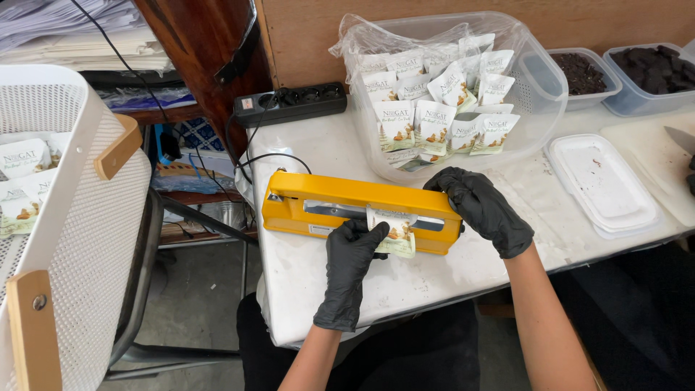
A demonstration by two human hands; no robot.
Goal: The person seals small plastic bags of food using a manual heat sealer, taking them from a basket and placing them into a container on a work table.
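Observation:
A yellow heat sealer [318, 199] lies on the white table [340, 279]. My left hand [349, 264], in a black glove, holds a small white snack pouch [396, 235] whose top edge sits in the sealer's jaw. My right hand [483, 206], also gloved in black, rests on the right end of the sealer's arm, pressing down on it. Behind the sealer a clear plastic tub [550, 87] lined with a bag holds several more white pouches [416, 116].
A black power strip [289, 103] lies at the table's back left, its cable running to the sealer. A white perforated cart [87, 217] with pouches stands at left. White lids [604, 181] and two containers of dark pieces [579, 72] [651, 69] sit at right.

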